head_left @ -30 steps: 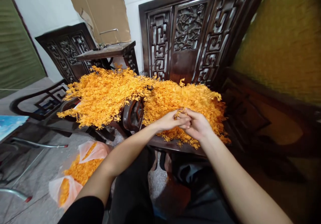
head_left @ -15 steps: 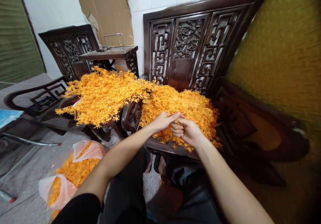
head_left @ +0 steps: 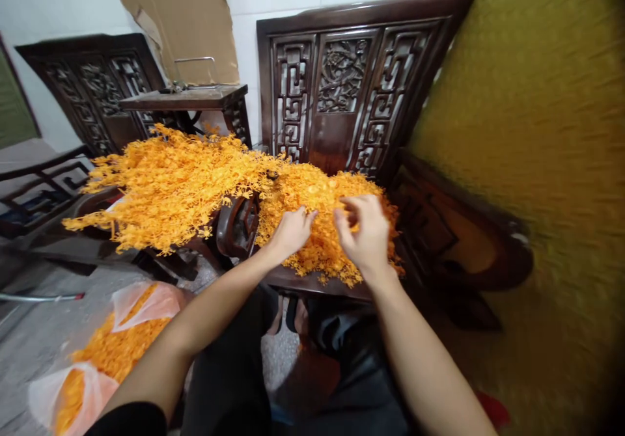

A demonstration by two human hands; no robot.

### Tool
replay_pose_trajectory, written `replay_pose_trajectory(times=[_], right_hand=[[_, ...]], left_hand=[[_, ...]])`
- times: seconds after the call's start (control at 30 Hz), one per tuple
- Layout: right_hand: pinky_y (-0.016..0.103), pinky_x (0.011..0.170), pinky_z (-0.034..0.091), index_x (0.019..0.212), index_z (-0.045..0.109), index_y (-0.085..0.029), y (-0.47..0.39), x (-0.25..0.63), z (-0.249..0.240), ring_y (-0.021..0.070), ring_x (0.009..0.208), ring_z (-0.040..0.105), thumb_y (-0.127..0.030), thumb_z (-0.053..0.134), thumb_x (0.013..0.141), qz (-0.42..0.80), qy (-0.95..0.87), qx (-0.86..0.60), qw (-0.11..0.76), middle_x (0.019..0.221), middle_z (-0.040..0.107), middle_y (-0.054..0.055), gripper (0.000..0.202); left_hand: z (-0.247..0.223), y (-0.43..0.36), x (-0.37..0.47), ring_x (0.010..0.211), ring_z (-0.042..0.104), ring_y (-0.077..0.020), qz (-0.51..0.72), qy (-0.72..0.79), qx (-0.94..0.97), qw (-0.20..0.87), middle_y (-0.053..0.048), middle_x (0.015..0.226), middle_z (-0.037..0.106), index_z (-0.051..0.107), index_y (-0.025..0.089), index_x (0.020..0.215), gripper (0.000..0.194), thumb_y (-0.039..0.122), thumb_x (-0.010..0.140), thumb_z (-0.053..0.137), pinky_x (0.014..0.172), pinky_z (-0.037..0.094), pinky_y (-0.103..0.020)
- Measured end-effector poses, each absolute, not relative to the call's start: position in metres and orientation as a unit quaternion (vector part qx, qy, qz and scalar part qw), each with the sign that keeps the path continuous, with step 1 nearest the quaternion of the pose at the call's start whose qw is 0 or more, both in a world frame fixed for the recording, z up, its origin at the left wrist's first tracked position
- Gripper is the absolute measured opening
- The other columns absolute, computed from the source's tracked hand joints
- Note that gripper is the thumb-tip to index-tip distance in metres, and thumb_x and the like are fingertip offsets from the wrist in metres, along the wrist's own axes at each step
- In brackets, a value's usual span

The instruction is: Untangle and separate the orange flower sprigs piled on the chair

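A big heap of orange plastic sprigs (head_left: 195, 182) covers the seats of two dark carved wooden chairs (head_left: 342, 91). My left hand (head_left: 291, 231) rests palm down on the near part of the heap, fingers slightly spread. My right hand (head_left: 365, 231) hovers just to its right over the heap, fingers curled and apart, with the fingertips among the orange pieces. Whether the right fingers pinch a piece is hidden behind the hand. My dark trousers (head_left: 234, 377) fill the bottom middle.
A clear plastic bag (head_left: 112, 338) with more orange pieces lies on the grey floor at lower left. A small dark side table (head_left: 190, 97) and torn cardboard (head_left: 185, 13) stand behind the heap. A yellow-green wall (head_left: 537, 130) closes the right side. A chair armrest (head_left: 237, 224) divides the heap.
My hands were pinched together on a small orange piece; now they have parted and dropped onto the heap. The view has swung to the right.
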State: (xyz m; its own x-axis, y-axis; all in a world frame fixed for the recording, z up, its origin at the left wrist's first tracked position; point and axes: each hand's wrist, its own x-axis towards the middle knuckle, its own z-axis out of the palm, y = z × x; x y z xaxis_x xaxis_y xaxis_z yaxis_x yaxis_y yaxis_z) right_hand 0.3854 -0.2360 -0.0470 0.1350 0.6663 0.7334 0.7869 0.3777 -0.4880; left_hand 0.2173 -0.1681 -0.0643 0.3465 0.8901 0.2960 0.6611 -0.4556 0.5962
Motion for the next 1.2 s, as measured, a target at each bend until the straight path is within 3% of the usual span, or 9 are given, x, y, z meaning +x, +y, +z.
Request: replay_pose_trajectory(times=[0.17,0.33,0.47,0.57,0.7,0.87,1.0,1.1,1.2], right_hand=[[0.043,0.090,0.054,0.141,0.059,-0.025,-0.224,0.368,-0.048,0.0266,0.108,0.061,-0.042,0.056,0.097,0.021,-0.757,-0.511,0.406,0.128,0.055,0.014,0.047],[0.041,0.083,0.056,0.091,0.079,-0.019,-0.198,0.381,-0.059,0.0216,0.087,0.065,-0.038,0.067,0.088,0.202,-0.689,-0.486,0.499,0.092,0.065,0.008,0.023],[0.032,0.054,0.055,0.082,0.075,-0.014,-0.176,0.429,-0.065,0.0143,0.058,0.062,-0.038,0.081,0.069,0.286,-0.480,-0.549,0.621,0.082,0.066,0.006,0.028],[0.030,0.056,0.059,0.082,0.069,-0.015,-0.169,0.469,-0.077,0.0106,0.053,0.058,-0.027,0.083,0.064,0.261,-0.301,-0.534,0.746,0.067,0.061,-0.002,0.026],[0.031,0.069,0.064,0.102,0.070,-0.016,-0.171,0.483,-0.099,0.0119,0.061,0.067,-0.020,0.085,0.067,0.497,-0.317,-0.460,0.663,0.068,0.062,-0.005,0.039],[0.029,0.079,0.064,0.093,0.067,-0.019,-0.159,0.473,-0.107,0.0151,0.084,0.074,-0.019,0.082,0.071,0.553,-0.311,-0.403,0.660,0.095,0.074,0.003,0.026],[0.046,0.095,0.059,0.095,0.063,-0.023,-0.136,0.464,-0.114,0.0231,0.105,0.070,-0.029,0.085,0.066,0.482,-0.370,-0.433,0.666,0.113,0.071,0.007,0.037],[0.060,0.111,0.044,0.108,0.065,-0.023,-0.122,0.451,-0.109,0.0311,0.123,0.059,-0.036,0.087,0.063,0.260,-0.504,-0.557,0.607,0.128,0.062,0.010,0.052],[0.056,0.115,0.038,0.118,0.065,-0.019,-0.127,0.435,-0.087,0.0320,0.130,0.052,-0.042,0.072,0.083,0.036,-0.581,-0.586,0.563,0.133,0.057,0.016,0.043]], left_hand=[[-0.070,-0.174,0.216,0.076,0.070,-0.0225,0.199,0.472,0.846,0.151,-0.012,0.087,0.074,0.067,0.014,0.106,0.026,0.022,0.096,0.044,0.070,0.050,-0.030],[-0.059,-0.179,0.213,0.077,0.071,-0.0254,0.153,0.453,0.872,0.103,-0.013,0.085,0.074,0.070,0.015,0.108,0.044,0.041,0.104,0.035,0.073,0.051,-0.034],[-0.058,-0.182,0.202,0.074,0.069,-0.0242,0.120,0.436,0.885,0.111,-0.013,0.077,0.072,0.072,0.015,0.089,0.045,0.040,0.103,0.037,0.073,0.048,-0.033],[-0.063,-0.177,0.188,0.071,0.065,-0.0209,0.125,0.435,0.881,0.136,-0.009,0.073,0.069,0.068,0.016,0.077,0.044,0.036,0.103,0.039,0.072,0.045,-0.031],[-0.065,-0.162,0.179,0.064,0.057,-0.0169,0.187,0.455,0.852,0.179,-0.003,0.066,0.062,0.061,0.018,0.070,0.043,0.037,0.103,0.039,0.066,0.038,-0.028],[-0.068,-0.149,0.185,0.063,0.053,-0.0150,0.243,0.460,0.816,0.252,0.000,0.061,0.055,0.052,0.019,0.066,0.043,0.040,0.102,0.040,0.064,0.035,-0.028],[-0.072,-0.145,0.187,0.062,0.053,-0.0145,0.286,0.435,0.796,0.310,0.001,0.060,0.054,0.051,0.019,0.070,0.044,0.046,0.102,0.039,0.061,0.038,-0.026],[-0.073,-0.144,0.188,0.061,0.053,-0.0140,0.304,0.408,0.796,0.328,0.002,0.060,0.052,0.051,0.019,0.072,0.043,0.049,0.102,0.040,0.061,0.038,-0.026],[-0.071,-0.144,0.190,0.061,0.051,-0.0135,0.289,0.391,0.807,0.335,0.002,0.059,0.050,0.050,0.019,0.070,0.043,0.047,0.102,0.040,0.061,0.037,-0.025]])
